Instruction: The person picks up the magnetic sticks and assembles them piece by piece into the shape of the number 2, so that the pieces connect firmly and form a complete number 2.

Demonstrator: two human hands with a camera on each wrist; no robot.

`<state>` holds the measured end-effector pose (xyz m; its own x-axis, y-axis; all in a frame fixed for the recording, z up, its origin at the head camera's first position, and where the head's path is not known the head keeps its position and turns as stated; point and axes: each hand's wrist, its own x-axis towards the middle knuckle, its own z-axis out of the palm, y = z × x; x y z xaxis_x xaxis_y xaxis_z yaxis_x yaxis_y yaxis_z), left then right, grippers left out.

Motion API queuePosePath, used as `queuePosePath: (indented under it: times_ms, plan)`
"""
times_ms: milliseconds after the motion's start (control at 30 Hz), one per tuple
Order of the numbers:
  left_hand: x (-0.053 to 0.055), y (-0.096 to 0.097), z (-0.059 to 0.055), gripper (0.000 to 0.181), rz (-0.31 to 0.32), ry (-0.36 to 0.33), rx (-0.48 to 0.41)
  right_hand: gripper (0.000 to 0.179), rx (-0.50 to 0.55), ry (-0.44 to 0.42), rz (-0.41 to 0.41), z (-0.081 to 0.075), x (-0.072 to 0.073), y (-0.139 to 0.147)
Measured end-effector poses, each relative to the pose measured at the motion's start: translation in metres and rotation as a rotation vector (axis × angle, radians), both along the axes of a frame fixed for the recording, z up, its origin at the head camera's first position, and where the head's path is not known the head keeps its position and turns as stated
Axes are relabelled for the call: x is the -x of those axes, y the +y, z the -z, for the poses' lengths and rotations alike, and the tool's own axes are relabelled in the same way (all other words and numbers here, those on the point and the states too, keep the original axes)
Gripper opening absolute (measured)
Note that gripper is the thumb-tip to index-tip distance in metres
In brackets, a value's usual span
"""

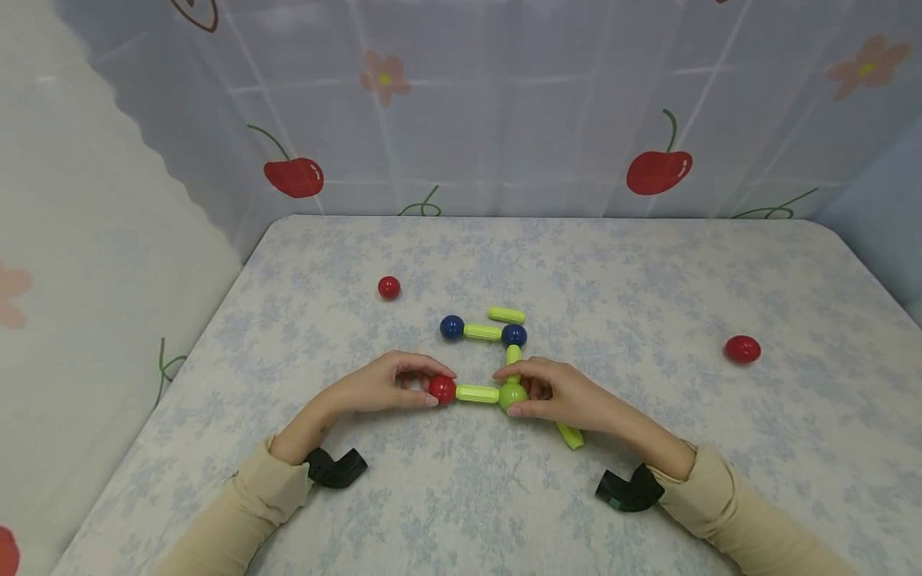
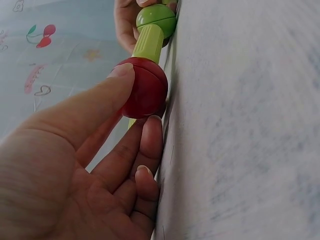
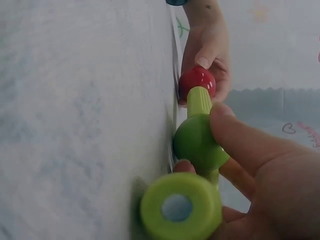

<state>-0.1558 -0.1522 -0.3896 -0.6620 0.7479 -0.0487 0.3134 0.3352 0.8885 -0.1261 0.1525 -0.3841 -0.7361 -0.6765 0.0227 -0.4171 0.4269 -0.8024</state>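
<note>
My left hand (image 1: 385, 386) pinches a red ball (image 1: 442, 390) between thumb and fingers. A yellow-green rod (image 1: 477, 394) joins that ball to a green ball (image 1: 512, 397), which my right hand (image 1: 565, 392) grips. From the green ball another rod (image 1: 513, 354) runs away from me to a blue ball (image 1: 515, 335). There a third rod (image 1: 483, 332) leads left to a second blue ball (image 1: 451, 327). In the right wrist view, a loose rod (image 3: 205, 207) lies close to my right fingers, its round metal-centred end facing the camera.
A loose yellow-green rod (image 1: 507, 314) lies just behind the blue balls. One red ball (image 1: 389, 287) rests at the back left, another red ball (image 1: 742, 349) at the right. The table (image 1: 432, 512) has a pale floral cover, and a printed curtain (image 1: 497, 104) hangs behind it.
</note>
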Motion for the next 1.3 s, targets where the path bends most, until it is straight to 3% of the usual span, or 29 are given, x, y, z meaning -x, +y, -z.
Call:
queuePosePath:
  times_ms: [200,433,533,600,767,867,1100,1200,1300]
  plan:
    - [0.000,0.000,0.000,0.033,-0.007,-0.002,0.001,0.061,-0.040,0.002,0.057,-0.010,-0.001,0.017]
    - [-0.003,0.001,-0.007,0.034,-0.017,0.000,0.007,0.034,-0.158,0.178,0.231,-0.017,-0.024,0.045]
    - [-0.002,0.001,-0.008,0.034,-0.020,0.000,0.020,0.031,-0.188,0.225,0.222,-0.018,-0.035,0.052]
    - [0.001,-0.001,-0.001,0.034,-0.013,0.006,0.016,0.032,-0.184,0.198,0.174,-0.018,-0.039,0.056]
    - [0.001,-0.001,0.000,0.033,-0.001,0.009,0.013,0.034,-0.109,0.067,0.034,-0.012,-0.038,0.067]
    - [0.000,-0.001,-0.001,0.032,0.000,0.000,0.011,0.028,-0.076,0.074,-0.001,-0.007,-0.036,0.069]
    - [0.000,0.000,-0.001,0.033,-0.008,-0.024,-0.007,0.021,-0.092,0.151,0.049,-0.004,-0.038,0.063]
    - [0.000,0.000,0.000,0.033,-0.003,-0.029,-0.012,0.017,-0.081,0.085,0.085,-0.007,-0.041,0.056]
    - [0.000,0.000,-0.002,0.033,-0.001,-0.035,-0.006,0.016,-0.002,-0.078,0.093,-0.010,-0.046,0.043]
